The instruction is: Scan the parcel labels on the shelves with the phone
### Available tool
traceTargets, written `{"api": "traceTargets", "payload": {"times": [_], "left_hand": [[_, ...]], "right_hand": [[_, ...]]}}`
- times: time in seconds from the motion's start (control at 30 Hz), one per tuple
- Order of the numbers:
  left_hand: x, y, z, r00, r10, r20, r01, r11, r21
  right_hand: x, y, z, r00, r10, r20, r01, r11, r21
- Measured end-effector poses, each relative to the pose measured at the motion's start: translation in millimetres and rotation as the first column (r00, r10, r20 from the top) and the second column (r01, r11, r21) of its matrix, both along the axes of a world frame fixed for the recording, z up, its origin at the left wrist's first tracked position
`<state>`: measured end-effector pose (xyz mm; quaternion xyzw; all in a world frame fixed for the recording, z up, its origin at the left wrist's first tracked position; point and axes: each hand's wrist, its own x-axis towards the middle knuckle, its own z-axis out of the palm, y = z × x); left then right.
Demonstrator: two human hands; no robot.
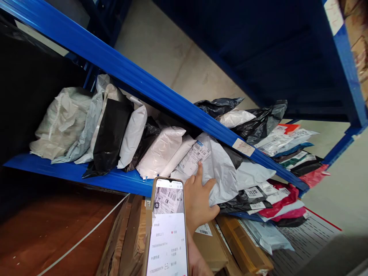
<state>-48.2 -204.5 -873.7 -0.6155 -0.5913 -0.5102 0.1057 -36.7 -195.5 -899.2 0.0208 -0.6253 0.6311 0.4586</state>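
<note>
My right hand reaches up from the bottom middle with its fingers spread. Its longest finger touches the printed label on a grey-white plastic mailer bag; the other fingers rest on or near the bag. Just left of this hand, and partly in front of its forearm, a smartphone in a tan-edged case stands upright. Its screen shows a camera picture of a barcode label above lines of text. My left hand is not seen, and whatever grips the phone lies below the frame. Two pinkish-white parcels lean beside the labelled bag.
A blue metal rack runs slanting across. On its shelf stand a black mailer, a slim white parcel and a bulky off-white bag. Stacked flat mailers lie at right. Cardboard boxes stand below the shelf.
</note>
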Motion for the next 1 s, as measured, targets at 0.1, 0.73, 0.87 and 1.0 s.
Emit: {"api": "traceTargets", "payload": {"times": [0.1, 0.73, 0.87, 1.0], "left_hand": [[0.3, 0.2, -1.1, 1.0, 0.0, -0.003, 0.0, 1.0, -0.005], [0.0, 2.1, -5.3, 1.0, 0.0, -0.008, 0.0, 1.0, 0.014], [0.2, 1.6, -4.5, 1.0, 0.003, -0.004, -0.003, 1.0, 0.016], [0.6, -0.2, -2.9, 1.0, 0.0, -0.002, 0.0, 1.0, 0.007]], "right_hand": [[-1.3, 0.0, -3.9, 0.999, 0.026, -0.029, -0.026, 0.999, -0.021], [-1.0, 0.1, -0.2, 0.997, 0.048, 0.061, -0.048, 0.999, -0.006], [0.9, -6.7, 2.9, 0.997, 0.03, 0.074, -0.031, 0.999, 0.014], [30.7, -28.2, -21.6, 0.967, 0.163, 0.197, -0.168, 0.986, 0.01]]}}
